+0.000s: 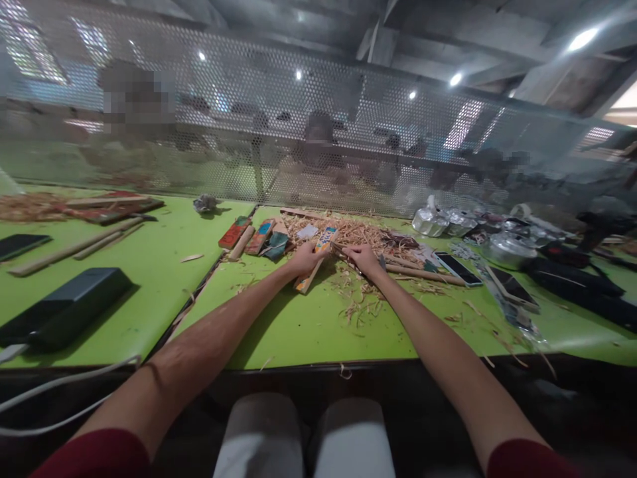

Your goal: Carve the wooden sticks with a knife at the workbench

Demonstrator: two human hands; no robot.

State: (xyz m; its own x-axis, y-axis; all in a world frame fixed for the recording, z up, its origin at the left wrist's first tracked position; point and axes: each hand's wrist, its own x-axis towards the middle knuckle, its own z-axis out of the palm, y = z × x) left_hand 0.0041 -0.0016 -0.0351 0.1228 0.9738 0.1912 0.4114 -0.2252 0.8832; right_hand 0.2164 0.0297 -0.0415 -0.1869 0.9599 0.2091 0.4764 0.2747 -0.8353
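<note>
Above the green table (pixel 279 332), my left hand (pixel 303 257) is closed round a flat wooden strip with orange and blue printed patches (pixel 305 282), which is tilted. My right hand (pixel 364 259) is closed just to the right of it. Its fingertips pinch something thin and dark that points at the strip; its kind is too small to tell. Behind both hands lies a heap of curled wood shavings (pixel 358 231). Left of my left hand are a red block (pixel 235 232), a short wooden stick (pixel 241 243), a red and blue block (pixel 259 237) and a dark green scrap (pixel 275 246).
At right lie a wooden rod (pixel 430 273), a phone (pixel 458 268), a second phone-like slab (pixel 512 289) and shiny foil-like bundles (pixel 510 249). A dark green box (pixel 64 309) and wooden sticks (pixel 74 251) are at left. A perforated screen (pixel 279 153) stands behind; people sit beyond it.
</note>
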